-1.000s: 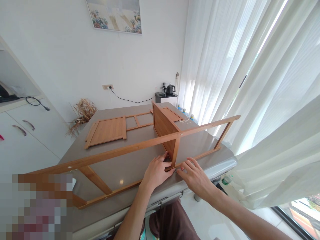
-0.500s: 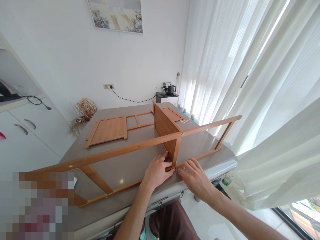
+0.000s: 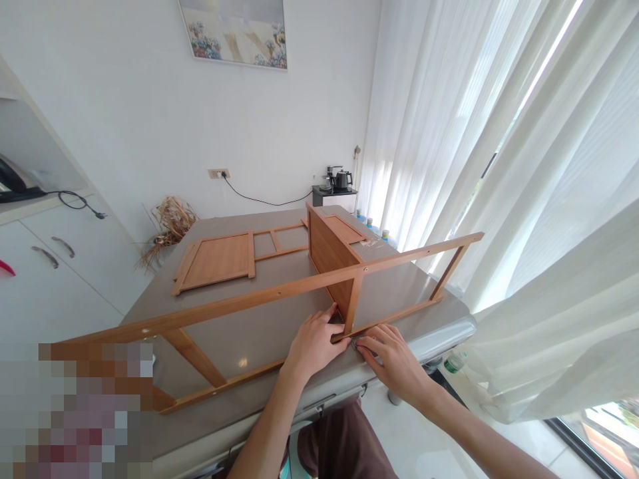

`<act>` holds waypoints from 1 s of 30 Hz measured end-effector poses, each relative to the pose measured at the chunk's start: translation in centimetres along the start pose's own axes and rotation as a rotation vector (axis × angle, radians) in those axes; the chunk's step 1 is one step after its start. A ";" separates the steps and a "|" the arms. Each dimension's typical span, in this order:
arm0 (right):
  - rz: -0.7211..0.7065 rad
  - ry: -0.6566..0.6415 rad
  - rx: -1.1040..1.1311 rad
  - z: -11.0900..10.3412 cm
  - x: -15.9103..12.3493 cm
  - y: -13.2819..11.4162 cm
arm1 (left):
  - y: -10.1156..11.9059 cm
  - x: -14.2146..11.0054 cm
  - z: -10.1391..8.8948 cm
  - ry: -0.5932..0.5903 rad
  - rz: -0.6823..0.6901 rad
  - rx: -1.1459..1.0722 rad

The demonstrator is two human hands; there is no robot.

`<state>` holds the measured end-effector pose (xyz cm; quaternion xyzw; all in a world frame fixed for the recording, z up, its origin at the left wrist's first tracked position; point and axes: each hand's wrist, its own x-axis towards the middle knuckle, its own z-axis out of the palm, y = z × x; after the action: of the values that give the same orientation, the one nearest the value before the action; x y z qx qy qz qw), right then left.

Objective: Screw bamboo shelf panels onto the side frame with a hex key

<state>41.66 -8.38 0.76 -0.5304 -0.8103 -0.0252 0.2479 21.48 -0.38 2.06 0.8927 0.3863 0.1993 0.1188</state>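
Observation:
A wooden ladder-like frame (image 3: 249, 299) stands on its long edge at the front of the table, with a wooden shelf panel (image 3: 335, 251) meeting it at a crosspiece. My left hand (image 3: 315, 349) grips the frame's lower corner, its fingers against the panel and its thumb at the bottom rail. Just right of that corner, my right hand (image 3: 392, 356) is closed with thumb and fingers pinched beside the bottom rail. A small metallic glint shows at its fingertips, but the piece itself is too small and hidden to name.
Behind the frame lie another wooden panel section (image 3: 217, 263) and a smaller panel (image 3: 344, 228) on the grey table (image 3: 269, 319). A blurred-out person is at lower left. A kettle (image 3: 343, 179) stands on a cabinet at the back; curtains (image 3: 449, 133) hang at right.
My right hand's fingers have turned and dipped slightly, staying by the corner. My left hand keeps its hold, and the wooden frame has not visibly moved.

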 end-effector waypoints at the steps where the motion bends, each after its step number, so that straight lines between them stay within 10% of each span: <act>1: -0.004 0.005 -0.004 0.0 0.0 0.0 | 0.0 0.0 0.0 0.000 0.001 -0.002; 30: -0.121 0.010 -0.080 -0.7 0.6 0.0 | 0.0 0.1 0.1 -0.018 -0.005 -0.004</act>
<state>41.72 -8.03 1.60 -0.4899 -0.8379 -0.0750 0.2286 21.58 -0.37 2.03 0.8932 0.3870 0.1919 0.1247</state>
